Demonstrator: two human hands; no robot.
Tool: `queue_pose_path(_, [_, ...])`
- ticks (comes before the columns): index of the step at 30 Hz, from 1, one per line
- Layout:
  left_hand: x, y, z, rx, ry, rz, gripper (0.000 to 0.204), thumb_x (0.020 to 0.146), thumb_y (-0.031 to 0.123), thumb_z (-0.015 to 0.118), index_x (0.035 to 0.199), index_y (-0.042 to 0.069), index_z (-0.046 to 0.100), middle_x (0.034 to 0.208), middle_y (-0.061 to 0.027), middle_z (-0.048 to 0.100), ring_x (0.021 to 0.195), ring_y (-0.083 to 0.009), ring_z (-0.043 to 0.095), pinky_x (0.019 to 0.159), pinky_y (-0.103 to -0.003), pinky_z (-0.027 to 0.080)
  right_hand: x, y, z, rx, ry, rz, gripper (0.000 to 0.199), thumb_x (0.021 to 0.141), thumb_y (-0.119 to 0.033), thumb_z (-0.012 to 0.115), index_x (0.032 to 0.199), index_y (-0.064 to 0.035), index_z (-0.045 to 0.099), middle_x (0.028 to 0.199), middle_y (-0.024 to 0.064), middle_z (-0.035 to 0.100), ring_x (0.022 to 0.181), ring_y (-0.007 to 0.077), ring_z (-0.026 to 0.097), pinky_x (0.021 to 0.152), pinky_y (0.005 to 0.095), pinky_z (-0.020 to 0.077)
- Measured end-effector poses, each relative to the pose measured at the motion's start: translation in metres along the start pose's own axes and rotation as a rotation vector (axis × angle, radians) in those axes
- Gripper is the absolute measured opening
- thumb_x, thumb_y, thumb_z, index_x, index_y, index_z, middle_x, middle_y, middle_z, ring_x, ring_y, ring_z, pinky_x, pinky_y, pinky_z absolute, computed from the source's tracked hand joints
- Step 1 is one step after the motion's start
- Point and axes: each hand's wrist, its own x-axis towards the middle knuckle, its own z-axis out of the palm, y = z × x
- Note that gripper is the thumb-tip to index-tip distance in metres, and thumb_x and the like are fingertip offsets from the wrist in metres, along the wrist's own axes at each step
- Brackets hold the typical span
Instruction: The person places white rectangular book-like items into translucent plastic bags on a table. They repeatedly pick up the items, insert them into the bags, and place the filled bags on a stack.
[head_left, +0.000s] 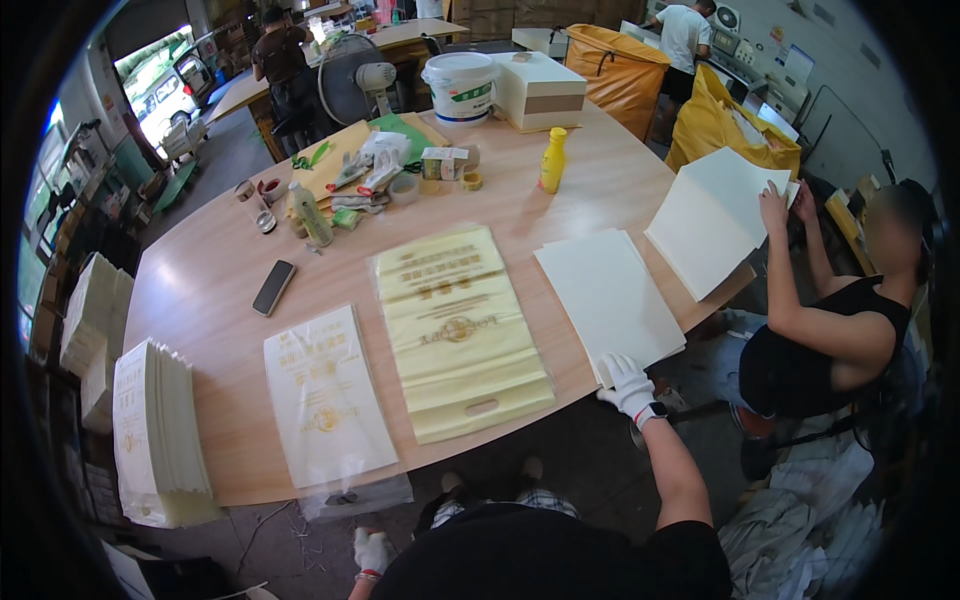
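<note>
My right hand (628, 386), in a white glove, rests on the near corner of a stack of blank white sheets (612, 290) at the table's right edge. Its fingers are spread on the paper. My left hand (372, 552), also gloved, hangs low beyond the near table edge; its finger pose is unclear. Left of the sheets lies a pale yellow plastic bag (455, 345) with gold print and a handle slot. Beside it is a pile of white printed bags (325, 400), with a clear plastic bag (358, 495) hanging over the edge below.
A thick bag stack (160, 430) stands at left, near a phone (273, 287). Farther back are a yellow bottle (552, 160), a white bucket (460, 88), tape, gloves and a plastic bottle (310, 215). At right a seated person (840, 320) holds white sheets (710, 220).
</note>
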Motion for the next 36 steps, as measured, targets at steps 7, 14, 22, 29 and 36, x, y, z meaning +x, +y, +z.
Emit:
queue_pose_path(7, [-0.041,0.176,0.107,0.004,-0.341,1.201,0.008,0.075,0.0,0.057,0.081,0.006,0.057,0.073,-0.0105,0.058,0.068,-0.026,0.059,0.062,-0.033,0.047,0.015,0.027,-0.03,0.327,0.099,-0.059,0.064,0.072,-0.046,0.068,0.12,-0.0099,0.049,0.104,0.0133,0.061,0.096,0.0313,0.058,0.084,0.0391,0.0458])
queue_pose_path(14, [-0.058,0.258,0.275,-0.768,-1.439,-0.166,0.032,0.09,0.022,0.051,0.115,0.003,0.049,0.104,-0.0092,0.056,0.096,-0.0196,0.054,0.083,-0.032,0.046,-0.011,-0.051,-0.092,0.239,0.201,-0.485,0.011,0.078,-0.025,0.059,0.084,-0.0154,0.063,0.083,0.0074,0.063,0.074,0.0262,0.061,0.062,0.0367,0.0479])
queue_pose_path(22, [-0.092,0.276,0.178,0.283,-0.945,0.762,0.046,0.077,0.024,0.056,0.112,-0.003,0.046,0.099,-0.0152,0.057,0.093,-0.028,0.057,0.079,-0.038,0.046,-0.089,-0.016,0.024,1.72,0.044,0.411,0.045,0.091,-0.039,0.047,0.117,-0.0028,0.051,0.115,0.0148,0.053,0.098,0.0238,0.056,0.077,0.0373,0.0494])
queue_pose_path(29, [-0.097,0.23,0.192,0.72,-0.598,1.468,0.063,0.073,0.032,0.055,0.122,-0.004,0.04,0.131,-0.0319,0.031,0.124,-0.0458,0.029,0.102,-0.047,0.028,-0.073,-0.151,0.049,1.581,0.4,0.574,0.034,0.084,-0.024,0.061,0.099,0.0047,0.054,0.091,0.0106,0.061,0.078,0.0166,0.056,0.07,0.0295,0.0465])
queue_pose_path(36, [0.041,0.227,0.171,0.505,-0.037,1.337,0.02,0.075,0.027,0.061,0.088,0.012,0.064,0.093,-0.0077,0.063,0.087,-0.0262,0.05,0.079,-0.037,0.042,-0.094,-0.143,0.005,1.503,0.359,0.414,0.023,0.084,-0.011,0.055,0.104,0.0018,0.051,0.09,0.0049,0.058,0.078,0.0103,0.053,0.069,0.0254,0.045])
